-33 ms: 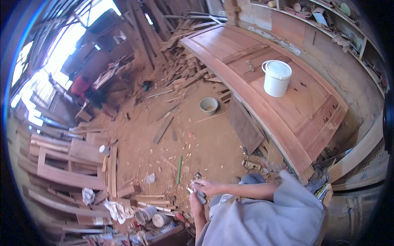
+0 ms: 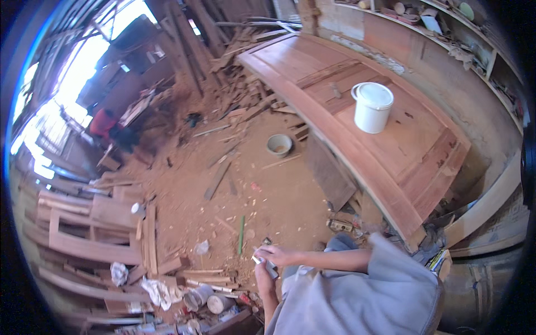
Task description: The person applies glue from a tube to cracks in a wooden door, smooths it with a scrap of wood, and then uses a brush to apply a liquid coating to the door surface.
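Low in the head view, my two hands meet in front of my grey garment. My left hand (image 2: 264, 276) is closed around a small pale grey-white object (image 2: 272, 270), whose kind I cannot make out. A white tip (image 2: 257, 259) shows beside its thumb. My right hand (image 2: 276, 256) lies across the top of the left one, fingers drawn together in a pinch. Whatever they grip is too small to name. Just beyond the hands, a thin green strip (image 2: 242, 235) lies on the dirt floor.
On the right, a large wooden panelled door (image 2: 346, 84) lies raised, bearing a white lidded bucket (image 2: 373, 109). A grey basin (image 2: 279, 146) sits on the floor. Wooden frames (image 2: 92, 237), scraps and tins (image 2: 218, 304) crowd the left. Farther off, a person in red (image 2: 104, 123) bends over.
The whole view has shifted slightly, with the scene sliding a little left. My right fingers sit a bit lower and closer over the left hand.
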Action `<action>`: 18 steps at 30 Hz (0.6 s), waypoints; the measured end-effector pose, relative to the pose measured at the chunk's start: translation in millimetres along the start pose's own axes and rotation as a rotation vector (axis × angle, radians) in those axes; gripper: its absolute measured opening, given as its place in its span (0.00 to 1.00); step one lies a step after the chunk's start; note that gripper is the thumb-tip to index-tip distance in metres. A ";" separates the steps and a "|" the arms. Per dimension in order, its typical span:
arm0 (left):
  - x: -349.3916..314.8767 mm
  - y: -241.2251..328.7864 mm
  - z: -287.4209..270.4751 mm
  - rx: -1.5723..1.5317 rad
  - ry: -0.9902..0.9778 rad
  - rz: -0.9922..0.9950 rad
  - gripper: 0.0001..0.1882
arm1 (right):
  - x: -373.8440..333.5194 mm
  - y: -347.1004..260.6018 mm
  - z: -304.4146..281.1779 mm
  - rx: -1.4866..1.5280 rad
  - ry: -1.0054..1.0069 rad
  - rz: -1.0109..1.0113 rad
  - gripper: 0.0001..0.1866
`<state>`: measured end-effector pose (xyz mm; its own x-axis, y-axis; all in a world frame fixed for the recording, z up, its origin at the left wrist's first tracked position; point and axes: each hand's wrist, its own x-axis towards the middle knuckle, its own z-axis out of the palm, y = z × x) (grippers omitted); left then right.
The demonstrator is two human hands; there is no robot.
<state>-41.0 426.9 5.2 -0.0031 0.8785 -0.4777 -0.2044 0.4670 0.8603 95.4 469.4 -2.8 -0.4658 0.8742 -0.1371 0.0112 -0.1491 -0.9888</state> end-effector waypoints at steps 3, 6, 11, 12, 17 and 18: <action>69.4 12.1 21.7 0.084 0.008 0.025 0.15 | 40.0 -16.6 -46.8 0.078 0.133 0.180 0.25; 155.4 18.9 74.8 0.446 -0.128 -0.038 0.19 | 80.7 44.0 -110.9 0.525 0.468 0.207 0.22; 267.2 73.8 175.7 0.809 -0.719 0.014 0.17 | 101.9 30.5 -224.4 0.876 0.718 0.200 0.19; 292.7 89.2 194.0 0.855 -0.786 0.016 0.17 | 114.4 27.1 -237.7 0.907 0.807 0.187 0.19; 391.9 134.4 264.7 1.030 -1.198 0.222 0.17 | 157.5 -13.3 -290.6 0.706 1.102 0.080 0.21; 413.3 134.3 274.8 0.981 -1.246 0.324 0.17 | 159.9 -20.6 -298.8 0.679 1.144 0.139 0.22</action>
<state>199.3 880.3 -27.8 0.9350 0.2513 -0.2502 0.3198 -0.2929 0.9011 285.1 750.4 -22.2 0.5052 0.6761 -0.5364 -0.5970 -0.1751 -0.7829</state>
